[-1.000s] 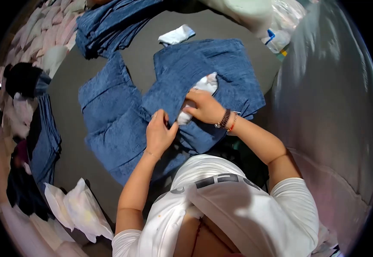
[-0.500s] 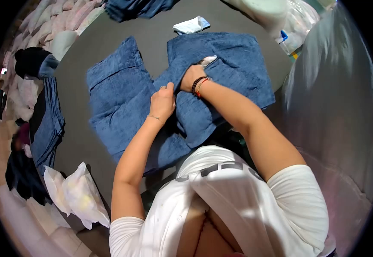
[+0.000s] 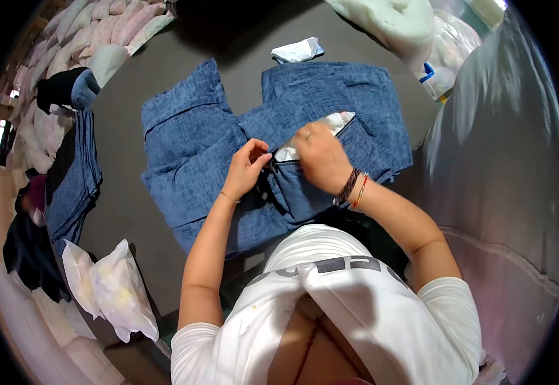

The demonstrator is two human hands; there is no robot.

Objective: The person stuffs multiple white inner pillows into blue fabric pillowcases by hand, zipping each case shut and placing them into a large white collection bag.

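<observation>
A blue denim-look fabric cover (image 3: 196, 151) lies spread in folds over the dark table in front of me. A dark-edged slit, which looks like a zipper opening, runs across it, and a white stuffed insert (image 3: 286, 153) shows inside. My left hand (image 3: 248, 170) is at the left end of this slit, thumb and fingertips pinched together by the cover's edge. Over the insert and the slit's edge is my right hand (image 3: 323, 154), its fingers curled downward. Its fingertips are hidden, so what they grip cannot be made out.
A small white packet (image 3: 295, 50) lies beyond the cover on the table (image 3: 122, 144). Clear plastic packets (image 3: 122, 292) sit at the near left edge, by folded blue fabric (image 3: 77, 179). White padding (image 3: 392, 25) and a plastic bag (image 3: 453, 45) are at the far right.
My right hand has come out from under the cover's fold and moved nearer to me. More white insert shows in the opening. My left hand has shifted slightly down and released its fold.
</observation>
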